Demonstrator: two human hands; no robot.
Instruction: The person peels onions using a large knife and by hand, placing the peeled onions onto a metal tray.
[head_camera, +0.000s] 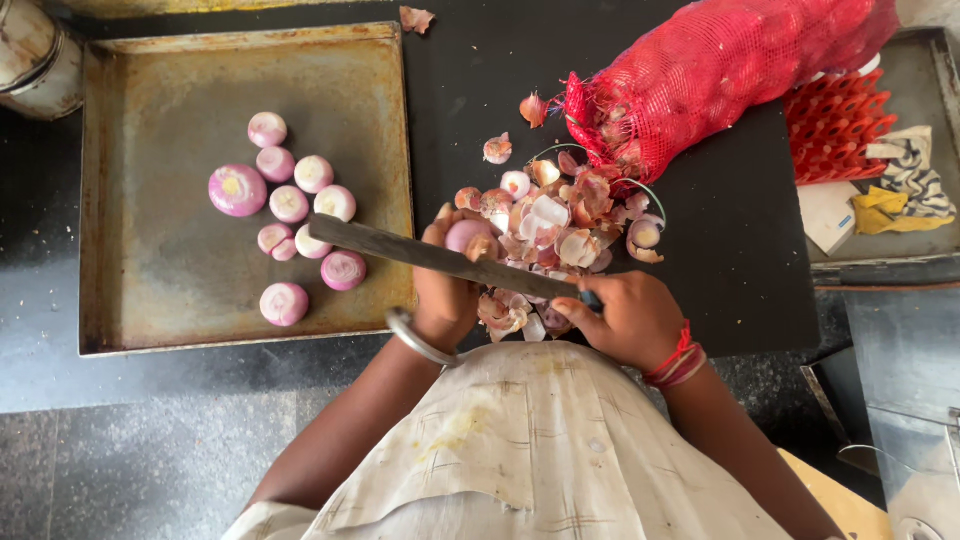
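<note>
My left hand (445, 295) holds a peeled pinkish onion (466, 235) over a heap of onion skins (560, 225). My right hand (630, 318) grips the handle of a long dark knife (420, 255). Its blade runs up and left across the onion, with the tip over the metal tray (140, 300). Several peeled onions (295, 205) lie on that tray. A metal bangle sits on my left wrist and red thread bands on my right wrist.
A red mesh sack of onions (720, 60) lies at the upper right on the dark counter (740, 250). A red plastic basket (835, 125), a patterned cloth (915, 185) and a second tray (920, 90) are at the far right. A metal container (35, 55) stands at the top left.
</note>
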